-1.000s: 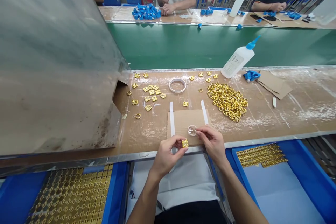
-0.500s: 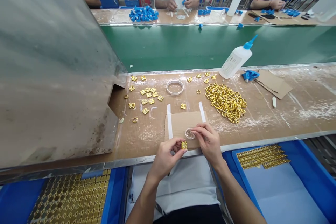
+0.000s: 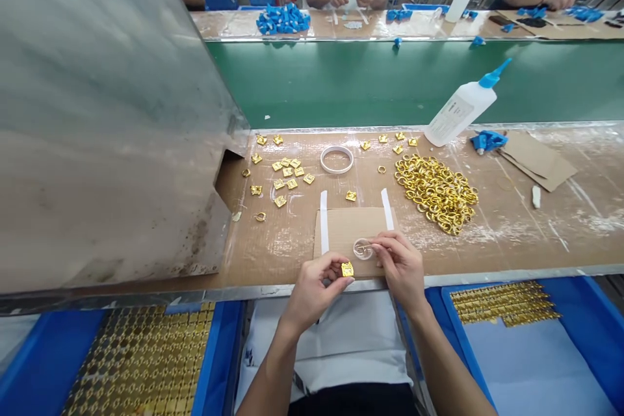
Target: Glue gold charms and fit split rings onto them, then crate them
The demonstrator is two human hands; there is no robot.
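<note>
Here, left hand (image 3: 314,289) pinching gold square piece (image 3: 347,270), thumb against fingertips, over near edge of cardboard pad (image 3: 341,227). Piece looks light, stiff, probably slick where polished; best held by side edges, face left free. Right hand (image 3: 403,268) alongside, fingertips pressed together on thin stick (image 3: 369,246), tip at clear dish (image 3: 359,255); can't tell if touching. Beyond: heaped gold rings (image 3: 436,194), white ring (image 3: 336,171), then blue-nozzled bottle (image 3: 458,114).
</note>
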